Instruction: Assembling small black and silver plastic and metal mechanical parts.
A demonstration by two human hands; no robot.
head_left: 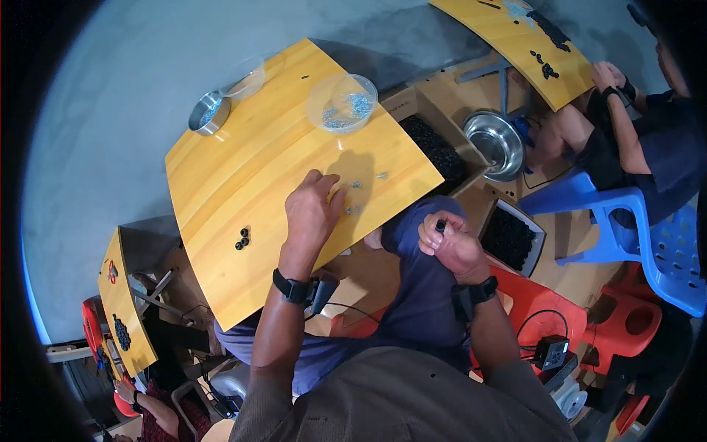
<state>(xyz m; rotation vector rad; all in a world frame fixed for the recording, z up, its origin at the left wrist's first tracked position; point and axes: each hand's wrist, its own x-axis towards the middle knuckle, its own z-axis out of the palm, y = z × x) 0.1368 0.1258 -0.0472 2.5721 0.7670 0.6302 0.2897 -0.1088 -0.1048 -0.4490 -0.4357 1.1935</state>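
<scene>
My left hand (313, 210) is over the yellow wooden table (258, 169), its fingers bent and the thumb apart from the forefinger, with nothing visible between them. Just to its right lie several small silvery metal pieces (356, 185), too small to name. My right hand (451, 247) is above my lap, beyond the table's near right edge. It is closed around a small black cylindrical piece (440, 225), whose end shows between thumb and fingers. A small group of black round pieces (243, 239) sits on the table left of my left hand.
A clear plastic tub (315, 110) with small metal pieces and a steel bowl (199, 118) stand at the table's far side. Right of it are a cardboard box (471, 151) of black pieces, a steel basin (508, 158) and a white-rimmed tray (541, 247). Co-workers sit right and lower left.
</scene>
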